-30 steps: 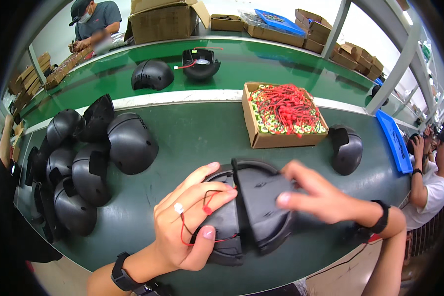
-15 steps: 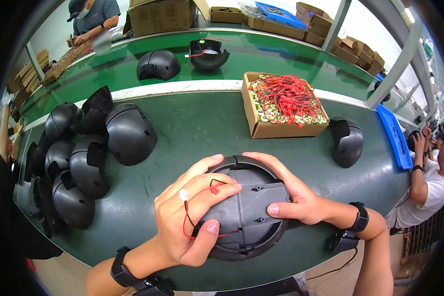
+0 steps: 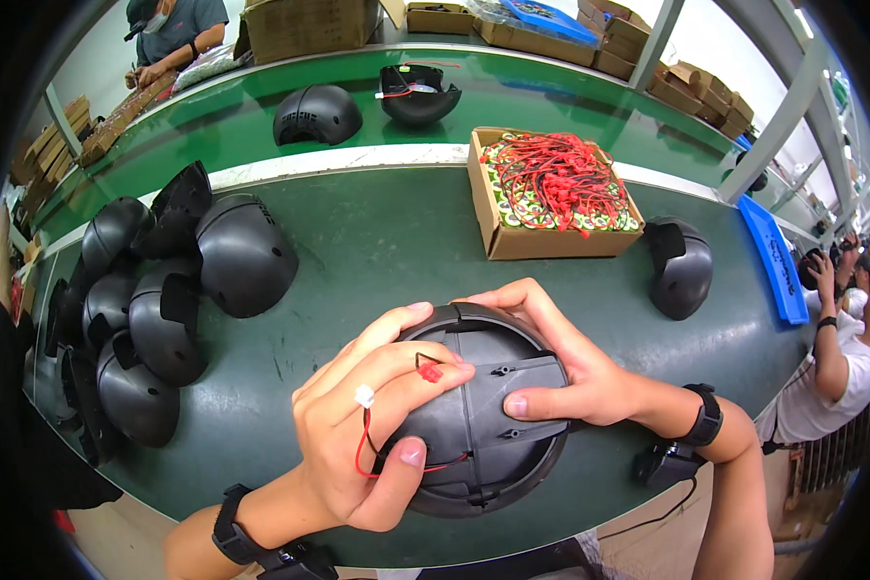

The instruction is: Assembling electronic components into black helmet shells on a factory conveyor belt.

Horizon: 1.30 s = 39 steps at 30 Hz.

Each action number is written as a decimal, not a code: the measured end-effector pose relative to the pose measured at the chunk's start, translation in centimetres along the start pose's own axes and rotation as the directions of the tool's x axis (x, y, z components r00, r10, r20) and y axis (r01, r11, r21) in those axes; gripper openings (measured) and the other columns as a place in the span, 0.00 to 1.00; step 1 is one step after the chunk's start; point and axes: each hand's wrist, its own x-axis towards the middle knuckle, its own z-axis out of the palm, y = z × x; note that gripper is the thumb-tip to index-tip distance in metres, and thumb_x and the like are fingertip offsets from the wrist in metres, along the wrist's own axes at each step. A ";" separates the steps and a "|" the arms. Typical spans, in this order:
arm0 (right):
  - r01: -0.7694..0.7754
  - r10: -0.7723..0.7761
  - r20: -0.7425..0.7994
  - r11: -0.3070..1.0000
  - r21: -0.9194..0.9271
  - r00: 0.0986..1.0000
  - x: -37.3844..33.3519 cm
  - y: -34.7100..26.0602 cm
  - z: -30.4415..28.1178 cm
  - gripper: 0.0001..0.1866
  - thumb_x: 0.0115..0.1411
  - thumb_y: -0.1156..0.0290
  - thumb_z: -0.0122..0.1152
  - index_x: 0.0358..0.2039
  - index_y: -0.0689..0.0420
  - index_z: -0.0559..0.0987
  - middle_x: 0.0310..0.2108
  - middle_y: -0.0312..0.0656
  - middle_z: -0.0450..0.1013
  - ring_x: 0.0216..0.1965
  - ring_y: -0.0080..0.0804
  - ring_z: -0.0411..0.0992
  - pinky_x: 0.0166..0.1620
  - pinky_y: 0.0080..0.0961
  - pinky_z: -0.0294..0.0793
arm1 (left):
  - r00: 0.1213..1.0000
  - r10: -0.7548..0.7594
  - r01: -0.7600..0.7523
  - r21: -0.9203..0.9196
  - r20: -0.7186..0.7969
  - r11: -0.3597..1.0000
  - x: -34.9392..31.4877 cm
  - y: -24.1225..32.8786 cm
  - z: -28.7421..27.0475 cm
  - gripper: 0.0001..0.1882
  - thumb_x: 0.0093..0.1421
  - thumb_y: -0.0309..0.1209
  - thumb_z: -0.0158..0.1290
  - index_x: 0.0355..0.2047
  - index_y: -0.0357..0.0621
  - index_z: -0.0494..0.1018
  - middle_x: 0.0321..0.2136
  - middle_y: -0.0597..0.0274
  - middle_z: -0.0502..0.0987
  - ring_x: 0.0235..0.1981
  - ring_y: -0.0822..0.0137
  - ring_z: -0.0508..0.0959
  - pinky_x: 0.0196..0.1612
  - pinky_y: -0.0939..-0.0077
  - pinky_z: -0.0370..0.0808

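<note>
A round black plastic housing [image 3: 445, 416] is held between both hands just above the bench, its inner side with a flat ribbed panel facing up. My left hand [image 3: 362, 416] grips its left side, fingers across the top and thumb low on the shell. A red and black wire with a white connector [image 3: 364, 395] lies over the left fingers. Close to the left fingertips is a small red plug [image 3: 430, 371] on a black wire. My right hand [image 3: 580, 377] clasps the right rim, its thumb pressing on the panel and its fingers round the far edge.
Several black shells [image 3: 246, 256] are piled at the left, and another shell [image 3: 681, 269] lies at the right. A cardboard box [image 3: 551, 244] of red-wired batteries stands beyond my hands. At the right is a blue tray [image 3: 773, 261]. Two shells rest on the far green belt [image 3: 213, 140]; people work nearby.
My right thumb has slid slightly left on the panel, and the right fingers are a little higher over the rim. The view has shifted a little; the left hand keeps its hold.
</note>
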 end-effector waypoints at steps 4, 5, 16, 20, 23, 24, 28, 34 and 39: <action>0.018 -0.018 0.003 1.000 -0.003 1.000 -0.1 -0.1 0.1 0.35 0.54 0.71 0.63 0.57 0.61 0.55 0.57 0.47 0.57 0.61 0.33 0.55 0.62 0.32 0.53 | 1.000 -0.001 0.001 0.000 -0.003 1.000 -0.3 0.0 -0.1 0.20 0.45 0.32 0.45 0.36 0.35 0.77 0.34 0.53 0.78 0.43 0.41 0.76 0.41 0.61 0.75; 0.049 -0.049 0.015 0.998 -0.037 0.999 -0.1 -0.1 0.1 0.33 0.55 0.73 0.63 0.56 0.61 0.55 0.55 0.46 0.59 0.59 0.31 0.57 0.61 0.30 0.55 | 1.000 -0.002 0.002 -0.003 -0.012 1.000 -0.3 0.0 -0.1 0.20 0.45 0.32 0.45 0.36 0.35 0.77 0.33 0.52 0.78 0.43 0.41 0.76 0.41 0.61 0.75; 0.050 -0.054 0.020 0.989 0.142 0.998 0.2 0.7 -0.3 0.40 0.50 0.74 0.66 0.59 0.61 0.53 0.57 0.47 0.58 0.59 0.32 0.58 0.62 0.29 0.53 | 1.000 0.020 -0.020 -0.007 0.022 1.000 -0.1 0.0 0.2 0.19 0.45 0.31 0.45 0.35 0.34 0.77 0.33 0.50 0.77 0.42 0.41 0.77 0.42 0.59 0.75; 0.115 -0.117 0.017 0.991 0.073 0.993 0.6 0.6 -0.3 0.40 0.50 0.74 0.64 0.62 0.63 0.56 0.60 0.47 0.58 0.62 0.34 0.57 0.64 0.31 0.52 | 0.998 0.059 -0.059 -0.004 0.030 0.998 -0.3 -0.4 0.6 0.23 0.52 0.38 0.39 0.37 0.31 0.74 0.31 0.45 0.76 0.34 0.51 0.77 0.55 0.43 0.64; 0.142 -0.142 -0.004 0.990 -0.012 0.990 0.4 0.7 0.0 0.38 0.50 0.73 0.63 0.61 0.64 0.59 0.60 0.48 0.60 0.61 0.35 0.58 0.64 0.31 0.53 | 0.997 0.060 -0.060 -0.002 0.039 0.998 -0.1 0.0 0.4 0.22 0.52 0.36 0.39 0.35 0.31 0.75 0.31 0.45 0.76 0.35 0.49 0.77 0.53 0.44 0.66; 0.154 -0.155 -0.037 0.987 -0.042 0.987 0.3 0.6 0.1 0.36 0.51 0.73 0.63 0.60 0.65 0.60 0.59 0.48 0.61 0.61 0.35 0.59 0.63 0.30 0.54 | 0.998 0.034 -0.034 -0.004 0.055 0.999 -0.1 0.1 0.3 0.22 0.51 0.36 0.39 0.34 0.31 0.76 0.32 0.45 0.76 0.37 0.46 0.77 0.53 0.45 0.67; 0.127 -0.127 -0.002 0.990 -0.065 0.992 0.2 0.2 -0.2 0.35 0.53 0.69 0.63 0.60 0.64 0.61 0.58 0.48 0.62 0.59 0.35 0.62 0.62 0.30 0.57 | 0.998 0.039 -0.040 0.023 0.050 0.999 -0.1 0.3 0.2 0.21 0.51 0.35 0.39 0.32 0.30 0.77 0.32 0.46 0.77 0.41 0.40 0.76 0.52 0.46 0.68; 0.173 -0.174 0.001 0.981 -0.083 0.985 0.4 0.6 0.0 0.35 0.56 0.64 0.60 0.60 0.65 0.61 0.59 0.49 0.60 0.60 0.35 0.60 0.62 0.31 0.56 | 0.998 0.033 -0.032 -0.022 0.044 0.999 -0.3 0.3 0.4 0.21 0.51 0.34 0.40 0.31 0.30 0.78 0.33 0.46 0.77 0.43 0.35 0.74 0.51 0.46 0.68; 0.116 -0.142 0.037 0.912 0.392 0.989 1.1 0.8 0.1 0.34 0.62 0.50 0.44 0.59 0.65 0.62 0.61 0.50 0.58 0.62 0.37 0.58 0.62 0.31 0.55 | 0.993 0.116 -0.116 0.034 0.003 0.993 0.0 0.1 0.6 0.20 0.37 0.30 0.45 0.27 0.29 0.79 0.29 0.52 0.78 0.43 0.40 0.76 0.38 0.61 0.77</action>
